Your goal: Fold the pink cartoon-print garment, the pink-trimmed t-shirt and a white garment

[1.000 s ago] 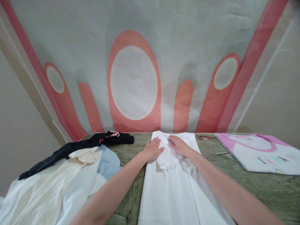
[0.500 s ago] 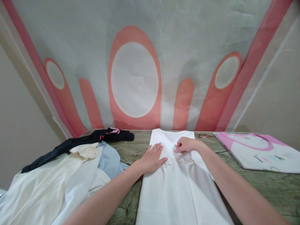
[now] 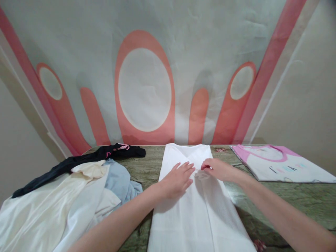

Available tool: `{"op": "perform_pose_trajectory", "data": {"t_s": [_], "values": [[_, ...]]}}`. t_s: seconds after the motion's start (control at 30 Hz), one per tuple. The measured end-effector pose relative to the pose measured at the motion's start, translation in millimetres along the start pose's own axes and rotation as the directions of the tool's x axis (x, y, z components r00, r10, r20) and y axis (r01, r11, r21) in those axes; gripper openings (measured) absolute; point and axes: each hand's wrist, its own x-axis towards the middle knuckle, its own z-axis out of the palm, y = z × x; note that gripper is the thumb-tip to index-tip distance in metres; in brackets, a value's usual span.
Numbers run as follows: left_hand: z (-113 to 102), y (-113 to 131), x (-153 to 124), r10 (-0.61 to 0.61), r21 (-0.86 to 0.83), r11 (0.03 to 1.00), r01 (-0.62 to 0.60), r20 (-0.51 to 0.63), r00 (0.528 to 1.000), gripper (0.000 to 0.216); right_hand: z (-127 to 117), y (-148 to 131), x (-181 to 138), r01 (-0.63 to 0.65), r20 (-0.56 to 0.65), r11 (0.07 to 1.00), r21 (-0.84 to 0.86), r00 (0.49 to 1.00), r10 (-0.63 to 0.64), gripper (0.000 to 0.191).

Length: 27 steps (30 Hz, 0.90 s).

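Observation:
A long white dress (image 3: 183,220) lies lengthwise on the wood-patterned table, its V-shaped neckline at the far edge. My left hand (image 3: 180,180) is over the dress's upper part with fingers stretched out; whether the palm presses on the cloth I cannot tell. Just to its right, my right hand (image 3: 216,169) has thumb and fingers pinched at a gathered bit of white fabric (image 3: 202,175) near the dress's waist. The fingertips partly hide that gathered cloth.
On the left is a loose heap of cream, white and light-blue clothes (image 3: 52,206), with a black garment (image 3: 78,164) along its back. A folded pink-and-white printed T-shirt (image 3: 283,166) lies at the right. Behind the table (image 3: 288,199) rises a patterned backdrop (image 3: 144,87).
My left hand has moved right across the dress, closer to my right hand. My right hand has shifted slightly and still pinches near the waist. The whole view has swung a little.

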Motion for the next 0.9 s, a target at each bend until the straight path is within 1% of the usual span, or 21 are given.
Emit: {"op": "perform_pose_trajectory", "data": {"t_s": [0.07,0.17,0.27,0.37,0.43,0.53,0.6,0.73,0.8,0.9], "values": [[1,15,2,0.080,0.002,0.997,-0.080,0.004,0.997,0.045,11,3,-21,0.111,-0.079,0.994,0.020,0.991,-0.109,0.032],[7,27,2,0.115,0.024,0.993,-0.115,0.016,0.993,0.045,33,10,-48,0.205,-0.136,0.979,-0.008,0.969,-0.204,0.047],[14,30,1,0.126,0.050,0.991,-0.128,0.037,0.991,0.043,51,13,-65,0.236,-0.148,0.970,-0.067,0.959,-0.243,0.056],[17,30,0,0.133,0.071,0.988,-0.136,0.042,0.990,0.040,59,10,-74,0.225,-0.173,0.965,-0.132,0.954,-0.246,0.056],[16,29,0,0.135,0.075,0.988,-0.136,0.029,0.991,0.037,60,6,-77,0.216,-0.187,0.964,-0.153,0.952,-0.242,0.055],[10,29,2,0.148,0.050,0.988,-0.148,-0.004,0.989,0.032,58,2,-77,0.209,-0.207,0.968,-0.141,0.950,-0.236,0.052],[6,29,3,0.144,0.019,0.990,-0.143,-0.036,0.989,0.029,55,2,-76,0.194,-0.231,0.976,-0.101,0.949,-0.213,0.046],[4,25,6,0.078,-0.024,0.996,-0.081,-0.098,0.992,0.026,45,2,-68,0.167,-0.288,0.985,0.040,0.946,-0.148,0.030],[5,24,7,0.073,-0.021,0.997,-0.076,-0.103,0.992,0.026,40,2,-62,0.163,-0.301,0.982,0.092,0.945,-0.129,0.026],[8,23,7,0.104,0.015,0.995,-0.103,-0.090,0.990,0.026,36,2,-52,0.162,-0.288,0.980,0.113,0.950,-0.124,0.022]]}}
